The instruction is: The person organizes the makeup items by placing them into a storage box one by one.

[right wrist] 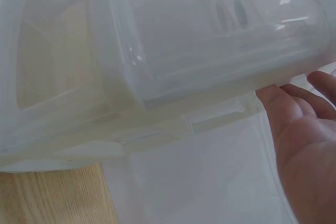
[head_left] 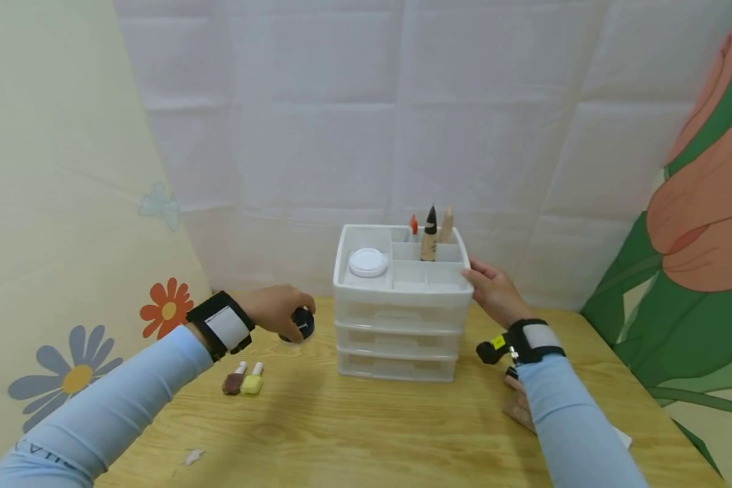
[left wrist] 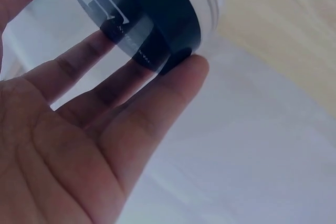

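Observation:
My left hand [head_left: 277,308] holds a round jar with a dark, shiny lid [head_left: 303,324] above the wooden table, left of the drawer organizer. In the left wrist view, the fingers curl around the dark lid [left wrist: 157,14], which has white lettering and a pale body behind it. My right hand [head_left: 493,293] grips the upper right side of the white drawer organizer [head_left: 402,296], thumb at its rim. The right wrist view has the fingers [right wrist: 296,106] at the edge of the organizer's translucent wall [right wrist: 210,40].
On the organizer's top are a white round container [head_left: 368,262], a beige tube with black tip [head_left: 429,244], and an orange-tipped item [head_left: 413,225]. Brown [head_left: 232,383] and yellow [head_left: 253,384] nail polish bottles lie left. A beige item [head_left: 518,410] is partly hidden by my right forearm.

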A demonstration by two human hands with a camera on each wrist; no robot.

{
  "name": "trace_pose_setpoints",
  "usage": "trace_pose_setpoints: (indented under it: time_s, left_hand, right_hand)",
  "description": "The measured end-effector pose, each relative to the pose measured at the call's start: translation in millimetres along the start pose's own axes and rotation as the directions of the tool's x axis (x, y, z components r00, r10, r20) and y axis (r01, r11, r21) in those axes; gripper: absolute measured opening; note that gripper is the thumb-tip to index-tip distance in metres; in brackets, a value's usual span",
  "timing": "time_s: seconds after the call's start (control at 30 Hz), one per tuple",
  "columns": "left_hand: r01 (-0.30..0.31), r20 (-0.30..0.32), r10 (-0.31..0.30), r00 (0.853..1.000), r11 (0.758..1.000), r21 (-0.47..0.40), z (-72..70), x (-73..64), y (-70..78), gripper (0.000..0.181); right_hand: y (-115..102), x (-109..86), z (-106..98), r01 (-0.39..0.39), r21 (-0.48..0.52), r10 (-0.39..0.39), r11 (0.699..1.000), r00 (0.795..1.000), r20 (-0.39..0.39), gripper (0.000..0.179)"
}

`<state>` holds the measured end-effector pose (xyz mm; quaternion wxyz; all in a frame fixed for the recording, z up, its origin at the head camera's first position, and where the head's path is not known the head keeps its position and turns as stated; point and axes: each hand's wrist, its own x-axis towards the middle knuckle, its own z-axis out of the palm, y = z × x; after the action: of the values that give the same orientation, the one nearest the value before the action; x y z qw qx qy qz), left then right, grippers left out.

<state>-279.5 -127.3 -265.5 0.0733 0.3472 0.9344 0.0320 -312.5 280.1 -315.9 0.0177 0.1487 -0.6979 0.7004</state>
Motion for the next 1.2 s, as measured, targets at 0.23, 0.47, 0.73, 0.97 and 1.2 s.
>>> trace_pose_setpoints:
  time_s: [0.23,0.47,0.73,0.97,1.2]
  left_hand:
    - [-0.034,0.022,0.033,0.999,0.999,0.036,-30.4,2.1,16.5,0.047]
    - [-0.068,0.029,0.066,0.997,0.996,0.066,-61.3,4.9,29.6,0.048]
    - [-0.073,0.018,0.071,0.997,0.993,0.098,-89.8,28.4,45.4,0.051]
    - [-0.052,0.032,0.050,0.998,0.996,0.071,-104.5,59.0,54.5,0.051]
    - [0.002,0.021,-0.002,1.000,0.999,0.041,-113.7,90.8,64.3,0.049]
  right_hand:
    - [-1.5,0.5,1.0,-0.022,-0.047,0.022,0.999,1.000,-0.004,0.061]
    - [-0.1,2.0,4.4,-0.013,-0.008,0.013,1.000,1.000,0.001,0.059]
    - [-1.6,2.5,0.6,0.011,0.007,-0.011,1.000,1.000,0.011,0.061]
    - [-0.7,1.8,-1.4,-0.011,-0.014,0.011,1.000,1.000,0.003,0.063]
    - [-0.1,-1.8,-5.4,-0.002,-0.008,0.002,1.000,1.000,-0.007,0.062]
